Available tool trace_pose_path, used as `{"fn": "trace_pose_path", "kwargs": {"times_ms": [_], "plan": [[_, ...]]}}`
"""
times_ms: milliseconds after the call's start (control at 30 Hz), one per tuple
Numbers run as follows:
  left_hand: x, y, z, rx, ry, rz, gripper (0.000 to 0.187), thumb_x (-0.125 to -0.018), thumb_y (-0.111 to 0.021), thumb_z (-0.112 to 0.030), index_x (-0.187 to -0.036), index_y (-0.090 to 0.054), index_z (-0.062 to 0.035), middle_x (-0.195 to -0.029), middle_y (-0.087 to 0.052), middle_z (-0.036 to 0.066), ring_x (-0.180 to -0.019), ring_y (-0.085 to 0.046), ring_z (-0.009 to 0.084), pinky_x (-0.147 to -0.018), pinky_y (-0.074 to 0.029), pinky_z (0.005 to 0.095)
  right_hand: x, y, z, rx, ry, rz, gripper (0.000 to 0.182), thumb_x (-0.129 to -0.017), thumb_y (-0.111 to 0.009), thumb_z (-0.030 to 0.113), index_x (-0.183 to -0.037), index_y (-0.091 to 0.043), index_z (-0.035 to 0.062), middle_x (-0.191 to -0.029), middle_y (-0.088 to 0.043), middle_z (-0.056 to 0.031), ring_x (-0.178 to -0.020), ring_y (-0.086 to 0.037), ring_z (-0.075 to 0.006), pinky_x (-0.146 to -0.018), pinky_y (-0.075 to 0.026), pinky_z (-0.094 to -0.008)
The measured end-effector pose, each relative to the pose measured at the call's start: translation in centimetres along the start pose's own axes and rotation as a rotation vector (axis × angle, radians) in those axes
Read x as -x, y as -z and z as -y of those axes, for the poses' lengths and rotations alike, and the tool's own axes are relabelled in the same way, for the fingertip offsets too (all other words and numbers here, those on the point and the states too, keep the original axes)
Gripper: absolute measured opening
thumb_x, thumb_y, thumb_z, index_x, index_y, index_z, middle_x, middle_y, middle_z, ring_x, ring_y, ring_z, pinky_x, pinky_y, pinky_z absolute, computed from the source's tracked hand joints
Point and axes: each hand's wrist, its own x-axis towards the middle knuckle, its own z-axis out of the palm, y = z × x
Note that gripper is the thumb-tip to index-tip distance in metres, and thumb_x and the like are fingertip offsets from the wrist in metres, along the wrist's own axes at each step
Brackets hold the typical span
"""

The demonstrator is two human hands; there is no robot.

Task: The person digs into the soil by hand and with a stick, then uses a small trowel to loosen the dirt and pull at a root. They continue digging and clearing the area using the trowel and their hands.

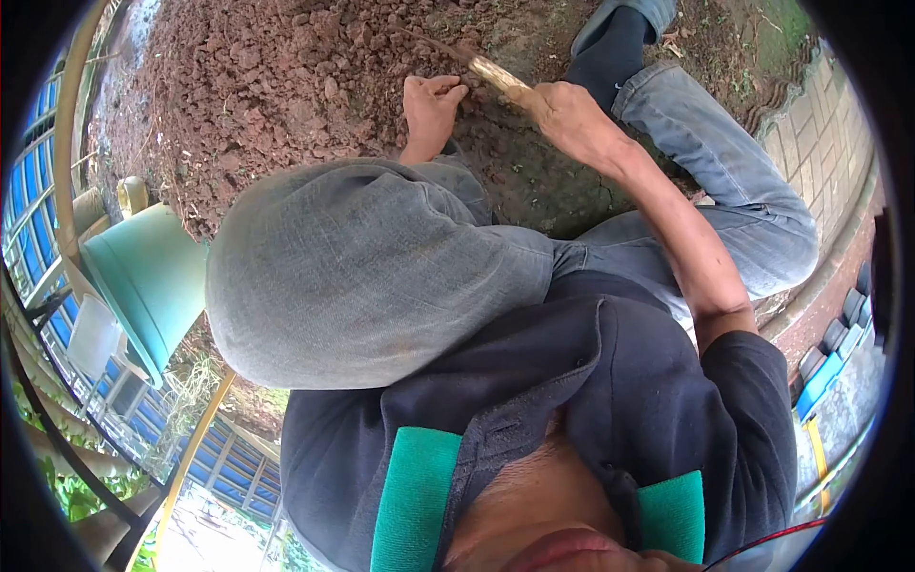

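My right hand (pixel 575 122) is closed round the pale wooden handle (pixel 496 74) of a hand tool. Its thin, dark blade (pixel 434 43) points left, over the loose soil; whether it is a knife or a sickle I cannot make out. Just left of the handle, my left hand (pixel 429 116) is held low over the dirt, fingers loosely bent and apart, with nothing visible in them. Reddish-brown, clumpy soil (pixel 286 86) spreads to the left and ahead of both hands. My bent left knee hides part of the left forearm.
A turquoise tub (pixel 143 276) stands at the left, beside wooden poles and a blue fence (pixel 29 191). My right foot (pixel 610 57) rests on the ground ahead. Brick paving (pixel 820 143) and a blue tray with dark pots (pixel 839 353) lie at the right.
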Motion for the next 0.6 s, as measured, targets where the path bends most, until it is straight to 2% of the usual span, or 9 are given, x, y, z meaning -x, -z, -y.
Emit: {"fn": "trace_pose_path", "kwargs": {"times_ms": [100,200,233,267,333,367,467,567,600], "plan": [[0.2,-0.2,0.0,-0.061,-0.049,-0.068,0.023,-0.073,-0.074,-0.021,-0.091,-0.073,-0.0071,-0.081,-0.056,0.012,-0.079,-0.058,0.0243,-0.072,-0.047,0.0357,1.1,-1.6,0.4,-0.048,0.111,-0.172,0.048,-0.092,-0.048,0.041,-0.093,-0.06,-0.0053,-0.081,-0.062,-0.0278,-0.08,-0.061,-0.0423,-0.067,-0.047,-0.0491],[0.6,0.5,0.7,-0.272,-0.122,-0.075,0.02,-0.076,-0.069,-0.014,-0.093,-0.072,-0.0044,-0.078,-0.062,0.012,-0.077,-0.06,0.0211,-0.069,-0.049,0.0326,-1.1,-8.1,-7.0,0.094,0.042,-0.253,0.051,-0.095,-0.045,0.041,-0.08,-0.052,-0.0061,-0.065,-0.055,-0.0295,-0.064,-0.055,-0.0449,-0.06,-0.046,-0.045],[-0.2,0.7,1.0,-0.348,-0.15,-0.072,0.02,-0.076,-0.068,-0.012,-0.094,-0.072,-0.0029,-0.078,-0.064,0.012,-0.076,-0.062,0.0196,-0.067,-0.05,0.0312,-2.1,-9.8,-8.7,0.189,0.113,-0.356,0.051,-0.096,-0.044,0.042,-0.079,-0.053,-0.0048,-0.057,-0.055,-0.0213,-0.047,-0.054,-0.0357,-0.048,-0.046,-0.0428],[1.0,1.5,1.4,-0.168,-0.02,-0.018,0.02,-0.077,-0.067,-0.012,-0.094,-0.071,-0.0011,-0.08,-0.066,0.012,-0.075,-0.063,0.0186,-0.066,-0.05,0.0302,-1.3,-9.3,-7.9,-0.214,-0.096,-0.133,0.051,-0.096,-0.044,0.043,-0.079,-0.053,-0.0042,-0.055,-0.053,-0.017,-0.042,-0.051,-0.0298,-0.042,-0.044,-0.0398],[-1.4,2.1,1.0,0.226,0.166,0.06,0.021,-0.078,-0.066,-0.01,-0.094,-0.07,0.0023,-0.082,-0.069,0.012,-0.074,-0.064,0.0164,-0.063,-0.052,0.0281,-2.1,-3.6,-5.3,-0.972,-0.479,0.264,0.051,-0.096,-0.044,0.044,-0.079,-0.053,-0.0031,-0.051,-0.05,-0.0085,-0.033,-0.046,-0.0182,-0.031,-0.038,-0.0339],[-1.9,2.3,1.4,0.148,0.166,0.057,0.024,-0.078,-0.067,-0.012,-0.095,-0.069,0.0046,-0.09,-0.069,0.013,-0.075,-0.066,0.0149,-0.06,-0.053,0.0261,-2.0,-3.7,-6.3,-1.132,-0.443,0.297,0.053,-0.095,-0.044,0.048,-0.079,-0.053,-0.0022,-0.05,-0.045,-0.0007,-0.031,-0.038,-0.0055,-0.025,-0.028,-0.0238],[-1.9,2.8,0.3,0.098,0.144,0.16,0.023,-0.079,-0.066,-0.012,-0.094,-0.069,0.0045,-0.089,-0.067,0.015,-0.072,-0.066,0.0158,-0.06,-0.053,0.0264,-0.3,-2.5,-3.6,-0.9,-0.413,0.189,0.056,-0.093,-0.046,0.051,-0.078,-0.053,-0.003,-0.049,-0.044,-0.0019,-0.03,-0.039,-0.0076,-0.025,-0.029,-0.0236],[-0.9,2.5,-0.2,-0.042,0.134,0.151,0.028,-0.079,-0.068,-0.02,-0.091,-0.07,0.005,-0.088,-0.063,0.017,-0.073,-0.064,0.0227,-0.065,-0.052,0.0322,0.0,-4.2,-3.8,-0.746,-0.256,0.113,0.058,-0.092,-0.047,0.051,-0.076,-0.053,-0.0044,-0.051,-0.045,-0.003,-0.031,-0.041,-0.0091,-0.027,-0.033,-0.0248],[-0.5,2.2,0.0,-0.152,0.041,0.138,0.032,-0.077,-0.069,-0.023,-0.094,-0.069,0.0044,-0.09,-0.061,0.017,-0.077,-0.063,0.0255,-0.068,-0.051,0.0344,-0.1,-4.9,-4.3,-0.715,-0.216,0.094,0.058,-0.092,-0.047,0.051,-0.075,-0.053,-0.0044,-0.052,-0.045,-0.0031,-0.031,-0.042,-0.0094,-0.027,-0.034,-0.025]]}}
